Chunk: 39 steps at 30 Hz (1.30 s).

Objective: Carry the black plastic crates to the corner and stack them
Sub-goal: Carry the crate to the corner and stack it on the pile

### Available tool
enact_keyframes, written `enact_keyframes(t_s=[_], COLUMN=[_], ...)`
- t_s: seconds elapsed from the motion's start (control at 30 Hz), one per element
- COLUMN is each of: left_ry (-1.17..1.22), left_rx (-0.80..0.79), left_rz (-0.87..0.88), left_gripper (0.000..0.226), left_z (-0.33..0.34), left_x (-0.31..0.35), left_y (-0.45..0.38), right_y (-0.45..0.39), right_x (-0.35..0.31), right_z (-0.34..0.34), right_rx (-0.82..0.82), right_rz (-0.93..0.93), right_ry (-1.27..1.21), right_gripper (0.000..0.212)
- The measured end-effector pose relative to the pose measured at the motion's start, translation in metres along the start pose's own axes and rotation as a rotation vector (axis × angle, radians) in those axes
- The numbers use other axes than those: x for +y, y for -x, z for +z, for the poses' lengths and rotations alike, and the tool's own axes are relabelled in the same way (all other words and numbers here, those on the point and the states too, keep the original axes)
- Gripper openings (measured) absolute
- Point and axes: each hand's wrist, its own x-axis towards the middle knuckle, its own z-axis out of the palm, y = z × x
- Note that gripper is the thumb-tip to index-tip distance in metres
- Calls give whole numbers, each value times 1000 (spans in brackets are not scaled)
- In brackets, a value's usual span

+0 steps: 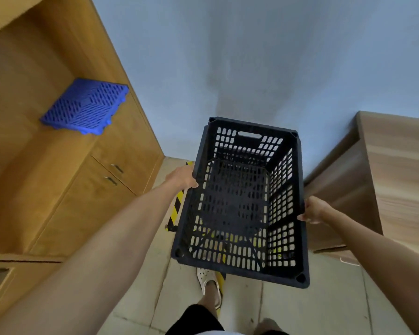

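Only fingertips hold the load: left hand and right hand curl over opposite long rims of the black crate, carried above the floor near the corner.
Likely risks: a rim slipping free, or the crate clipping the wooden cabinet alongside.

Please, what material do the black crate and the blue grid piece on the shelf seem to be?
Black crate: likely moulded plastic, matte, with regular slotted holes and a cut-out handle. Blue grid piece: probably plastic too, slightly glossy, with a uniform colour and moulded slots.
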Motion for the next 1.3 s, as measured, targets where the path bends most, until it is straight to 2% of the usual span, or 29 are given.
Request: enact_keyframes(t_s=[0.13, 0.4, 0.6, 0.8, 0.97, 1.3], left_ry=[-2, -59, -100, -138, -156, -190], left_rx=[9, 46, 33, 8, 0, 11], left_rz=[19, 35, 4, -53, -82, -105], left_gripper=[28, 41, 55, 54, 39, 34], left_z=[-19, -14, -3, 12, 29, 34], left_x=[-1, -2, 16, 28, 28, 32], left_y=[-52, -125, -170, -210, -235, -278], right_y=[-33, -98, -158, -211, -227, -267], right_x=[-22, -44, -39, -27, -37, -48], right_z=[-3, -5, -20, -19, -15, -8], right_rx=[16, 38, 14, -37, -37, -36], right_rz=[8, 9, -14, 1, 40, 46], right_ry=[-17, -67, -53, -53, -84, -91], right_gripper=[37, 49, 46, 51, 54, 42])
